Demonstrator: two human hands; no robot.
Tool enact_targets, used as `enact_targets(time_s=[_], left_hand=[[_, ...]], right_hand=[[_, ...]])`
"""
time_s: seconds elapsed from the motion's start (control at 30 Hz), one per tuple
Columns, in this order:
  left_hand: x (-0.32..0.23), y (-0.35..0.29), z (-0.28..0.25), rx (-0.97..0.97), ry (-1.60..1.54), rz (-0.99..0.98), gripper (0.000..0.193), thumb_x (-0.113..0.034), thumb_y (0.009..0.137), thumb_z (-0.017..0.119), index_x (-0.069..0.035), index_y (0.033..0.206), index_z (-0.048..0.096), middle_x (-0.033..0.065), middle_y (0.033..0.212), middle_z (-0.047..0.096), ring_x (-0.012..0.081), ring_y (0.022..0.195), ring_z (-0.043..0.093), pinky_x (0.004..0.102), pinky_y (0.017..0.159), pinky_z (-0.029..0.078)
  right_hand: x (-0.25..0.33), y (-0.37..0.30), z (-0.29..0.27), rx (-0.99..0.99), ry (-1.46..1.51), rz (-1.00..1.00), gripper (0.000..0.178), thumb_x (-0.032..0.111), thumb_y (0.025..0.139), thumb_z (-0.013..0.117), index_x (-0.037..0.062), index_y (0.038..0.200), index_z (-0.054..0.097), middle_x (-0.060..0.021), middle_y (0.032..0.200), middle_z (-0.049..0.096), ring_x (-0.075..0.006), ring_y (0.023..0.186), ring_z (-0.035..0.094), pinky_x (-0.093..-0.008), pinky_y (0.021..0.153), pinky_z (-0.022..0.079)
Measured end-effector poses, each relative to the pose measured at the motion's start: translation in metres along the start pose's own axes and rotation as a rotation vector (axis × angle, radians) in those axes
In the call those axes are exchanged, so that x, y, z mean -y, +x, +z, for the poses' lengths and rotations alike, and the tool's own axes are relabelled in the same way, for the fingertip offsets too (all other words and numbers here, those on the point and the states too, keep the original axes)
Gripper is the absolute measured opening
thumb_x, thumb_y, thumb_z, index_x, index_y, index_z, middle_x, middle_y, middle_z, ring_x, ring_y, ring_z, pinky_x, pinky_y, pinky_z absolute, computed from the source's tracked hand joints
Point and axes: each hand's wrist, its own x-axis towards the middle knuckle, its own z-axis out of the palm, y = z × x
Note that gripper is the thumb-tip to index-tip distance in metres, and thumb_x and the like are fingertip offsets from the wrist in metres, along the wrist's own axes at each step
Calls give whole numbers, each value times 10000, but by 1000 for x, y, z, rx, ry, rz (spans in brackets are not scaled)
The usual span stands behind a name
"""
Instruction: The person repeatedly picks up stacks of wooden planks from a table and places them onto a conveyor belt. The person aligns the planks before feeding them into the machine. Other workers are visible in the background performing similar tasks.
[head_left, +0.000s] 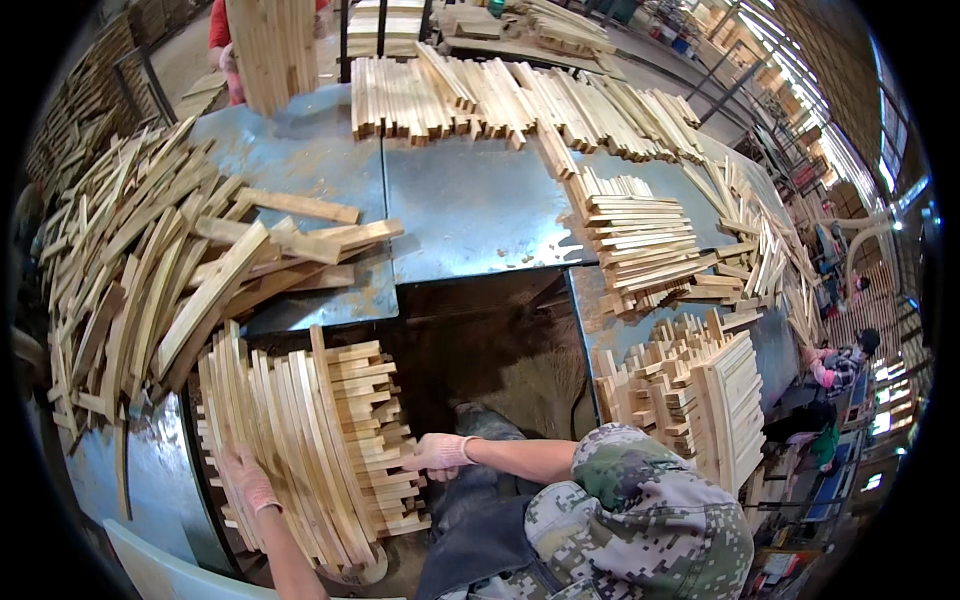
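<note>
A stack of pale wooden strips [290,420] stands in front of me at the left, its layers laid crosswise with uneven ends on the right side. On top of its lengthwise strips lies my left hand [247,480], in a pinkish glove, fingers stretched out along the wood. My right hand [440,453], gloved too, is at the stack's right side. Its fingers are bent in against the protruding end of a crosswise strip [385,463]; the fingertips are partly hidden.
A loose heap of strips [150,260] covers the left of the blue metal table [470,210]. Sorted rows [520,105] line its far edge. More stacks [690,390] stand at the right. Across the table a person in red sleeves holds a wooden bundle [272,50]. A dark gap opens before me.
</note>
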Motion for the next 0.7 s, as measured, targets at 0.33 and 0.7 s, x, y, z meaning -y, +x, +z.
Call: enact_targets(time_s=[0.33, 0.7], left_hand=[[-176, -121, 103, 259, -722, 6, 556, -284, 1102, 601, -25, 1583, 494, 193, 1628, 478, 306, 1495, 464, 428, 1263, 361], [-317, -199, 297, 823, -568, -187, 462, -304, 1028, 729, -35, 1402, 685, 74, 1255, 735, 180, 1071, 682, 356, 984, 542]], right_hand=[[-99, -32, -127, -136, 100, 46, 458, 449, 1064, 603, 26, 960, 743, -68, 742, 682, -164, 529, 590, -344, 462, 455], [-113, -93, -322, -394, 238, -171, 472, 461, 1060, 628, 20, 1166, 758, -112, 838, 735, -222, 629, 679, -366, 585, 554]])
